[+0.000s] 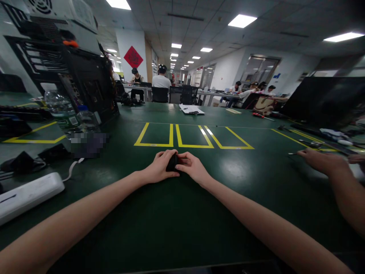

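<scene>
A small black object is between my two hands, just above or on the green table; its kind does not show. My left hand wraps round its left side, thumb toward me. From the right, my right hand pinches its edge with thumb and fingers. Both hands hide much of it. Just beyond them, yellow tape outlines mark three areas on the table top.
On the left stand an opened computer case, water bottles and a white power strip. A clipboard lies at the back. At the right, a co-worker's hand is near some tools and a black monitor.
</scene>
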Motion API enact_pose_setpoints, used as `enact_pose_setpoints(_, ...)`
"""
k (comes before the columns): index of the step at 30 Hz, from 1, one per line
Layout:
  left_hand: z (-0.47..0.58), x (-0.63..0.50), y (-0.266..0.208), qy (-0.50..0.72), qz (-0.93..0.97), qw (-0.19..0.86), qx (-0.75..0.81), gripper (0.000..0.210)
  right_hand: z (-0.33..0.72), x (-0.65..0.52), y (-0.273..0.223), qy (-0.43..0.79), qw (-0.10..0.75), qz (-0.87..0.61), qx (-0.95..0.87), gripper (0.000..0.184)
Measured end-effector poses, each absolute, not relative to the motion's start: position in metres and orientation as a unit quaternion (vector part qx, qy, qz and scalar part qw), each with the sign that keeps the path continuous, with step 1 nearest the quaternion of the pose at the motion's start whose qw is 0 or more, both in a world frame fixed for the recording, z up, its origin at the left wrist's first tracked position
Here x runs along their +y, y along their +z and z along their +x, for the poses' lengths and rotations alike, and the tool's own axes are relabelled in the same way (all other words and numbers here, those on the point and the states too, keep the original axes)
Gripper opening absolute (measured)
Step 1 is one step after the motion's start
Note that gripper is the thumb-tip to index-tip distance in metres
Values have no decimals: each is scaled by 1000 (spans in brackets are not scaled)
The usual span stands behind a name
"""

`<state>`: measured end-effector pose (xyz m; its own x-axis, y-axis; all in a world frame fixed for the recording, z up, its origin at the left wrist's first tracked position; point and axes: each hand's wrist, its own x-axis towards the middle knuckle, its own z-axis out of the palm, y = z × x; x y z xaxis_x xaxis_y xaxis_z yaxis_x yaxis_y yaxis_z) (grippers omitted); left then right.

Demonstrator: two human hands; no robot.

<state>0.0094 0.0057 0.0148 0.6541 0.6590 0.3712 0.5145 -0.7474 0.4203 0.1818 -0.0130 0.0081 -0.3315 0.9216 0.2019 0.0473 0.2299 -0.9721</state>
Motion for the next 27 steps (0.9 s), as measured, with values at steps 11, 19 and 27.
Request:
enact_pose_setpoints(11,7,3,18,264,901,145,312,58,180,-20,8,488,435,-384,-653,30)
enact_pose_setpoints(19,6,3,18,258,903,143,312,58,178,-13,7,504,459,-376,-628,18)
enact_pose_setpoints(27,5,3,16,265,902,142,310,59,180,-18,15,498,411,-387,-658,27)
